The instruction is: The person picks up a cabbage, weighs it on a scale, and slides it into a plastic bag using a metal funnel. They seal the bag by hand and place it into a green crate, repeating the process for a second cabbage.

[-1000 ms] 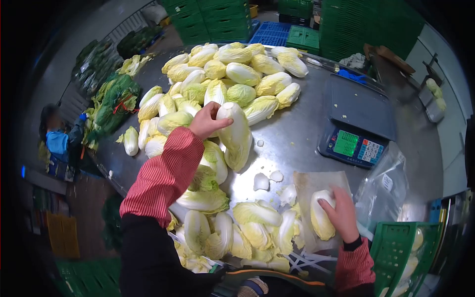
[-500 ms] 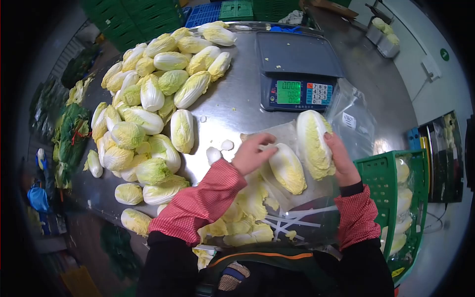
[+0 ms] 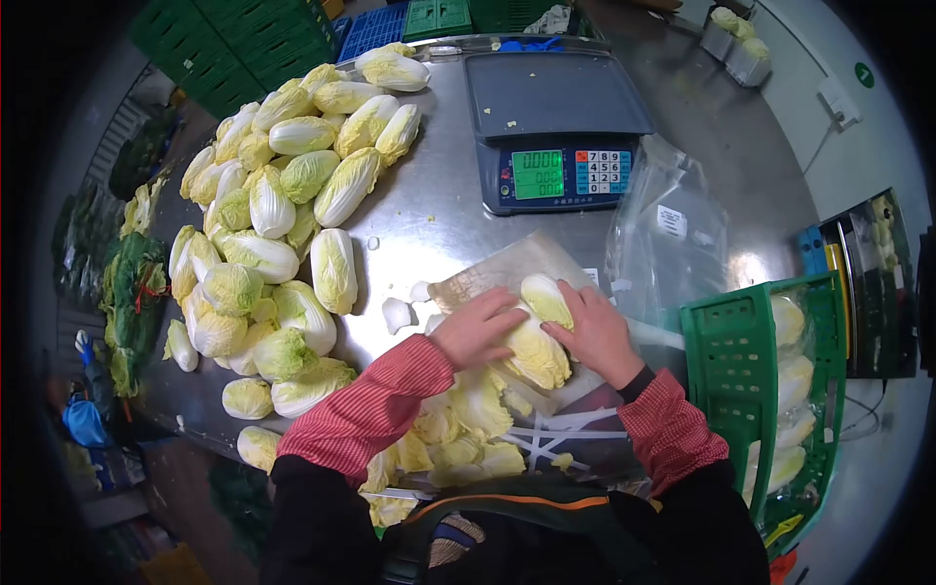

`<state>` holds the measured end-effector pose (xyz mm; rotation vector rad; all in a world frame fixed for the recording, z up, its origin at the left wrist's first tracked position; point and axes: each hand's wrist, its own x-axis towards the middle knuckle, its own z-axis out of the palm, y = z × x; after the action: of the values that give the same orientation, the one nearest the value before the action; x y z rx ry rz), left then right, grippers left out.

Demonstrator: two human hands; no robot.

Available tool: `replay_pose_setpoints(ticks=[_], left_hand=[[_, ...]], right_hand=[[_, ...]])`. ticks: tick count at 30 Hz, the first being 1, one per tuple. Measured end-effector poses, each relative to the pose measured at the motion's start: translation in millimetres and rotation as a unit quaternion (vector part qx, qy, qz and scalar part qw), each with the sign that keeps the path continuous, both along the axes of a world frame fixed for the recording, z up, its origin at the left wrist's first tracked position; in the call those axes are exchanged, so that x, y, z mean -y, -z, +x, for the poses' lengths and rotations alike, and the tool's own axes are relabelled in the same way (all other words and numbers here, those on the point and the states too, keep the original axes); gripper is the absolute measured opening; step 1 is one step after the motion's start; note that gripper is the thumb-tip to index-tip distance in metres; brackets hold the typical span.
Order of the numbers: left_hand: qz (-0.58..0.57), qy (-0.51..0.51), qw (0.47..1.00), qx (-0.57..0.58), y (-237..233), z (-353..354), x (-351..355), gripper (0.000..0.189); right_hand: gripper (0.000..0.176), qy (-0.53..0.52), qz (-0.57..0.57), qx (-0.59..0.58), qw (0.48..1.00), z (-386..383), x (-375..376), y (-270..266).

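Note:
Two napa cabbages lie side by side on a bag-covered board in front of me. My right hand curls its fingers round the farther napa cabbage, which it covers in part. My left hand grips the white stem end of the nearer napa cabbage, fingers bent over it. Under and behind them is the light board. Trimmed yellow leaves are heaped close to my body, and cut white stem pieces sit left of the board.
A big pile of napa cabbages covers the table's left side. Behind the board stands a digital scale. Clear plastic bags lie to its right. The green crate at right holds bagged cabbages. A knife is at the near edge.
My right hand has brought its raised cabbage down and left beside the other one. My left hand has shifted slightly down, and the view has turned a little.

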<state>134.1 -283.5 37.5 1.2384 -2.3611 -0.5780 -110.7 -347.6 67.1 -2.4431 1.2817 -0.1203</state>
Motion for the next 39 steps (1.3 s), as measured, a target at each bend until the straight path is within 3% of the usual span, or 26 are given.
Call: replay_pose_setpoints(ticks=[3,6,7,10,13,19,22,25,28,36,39], left_hand=[[0.003,-0.063,0.997,-0.043,-14,24,-34,0.066],[0.04,-0.029,0.999,0.003,-17,43,-49,0.065],[-0.028,-0.05,0.998,0.032,-11,41,-49,0.046],[-0.01,-0.04,0.995,0.095,15,45,-35,0.026],[-0.026,-0.05,0.997,0.059,0,24,-14,0.014],[0.025,-0.067,0.997,-0.041,-9,-4,6,0.014],[0.007,-0.064,0.994,-0.084,-20,-21,3,0.015],[-0.024,-0.038,0.992,-0.116,-45,-51,-9,0.016],[-0.043,-0.001,0.989,-0.143,-58,-92,-24,0.016],[0.007,0.068,0.988,-0.14,-58,-182,-99,0.016],[0.035,0.091,0.988,-0.117,-61,-197,-113,0.016]], right_hand=[[0.067,0.012,-0.012,-0.006,1.0,-6,10,-5],[0.07,0.061,-0.091,0.01,0.994,-10,32,-5],[0.071,0.084,-0.124,0.021,0.988,-10,39,-5],[0.079,0.108,0.188,0.019,0.976,-6,60,19],[0.088,0.026,0.205,-0.071,0.976,10,51,11],[0.103,0.022,0.21,0.011,0.977,9,21,7],[0.112,0.027,0.182,0.113,0.976,-4,3,-3],[0.12,0.042,0.182,0.107,0.977,-32,-16,-37],[0.123,0.056,0.113,0.067,0.99,-76,-48,-53],[0.134,0.165,0.214,0.054,0.961,-158,-168,-70],[0.133,0.191,0.2,0.059,0.959,-168,-193,-71]])
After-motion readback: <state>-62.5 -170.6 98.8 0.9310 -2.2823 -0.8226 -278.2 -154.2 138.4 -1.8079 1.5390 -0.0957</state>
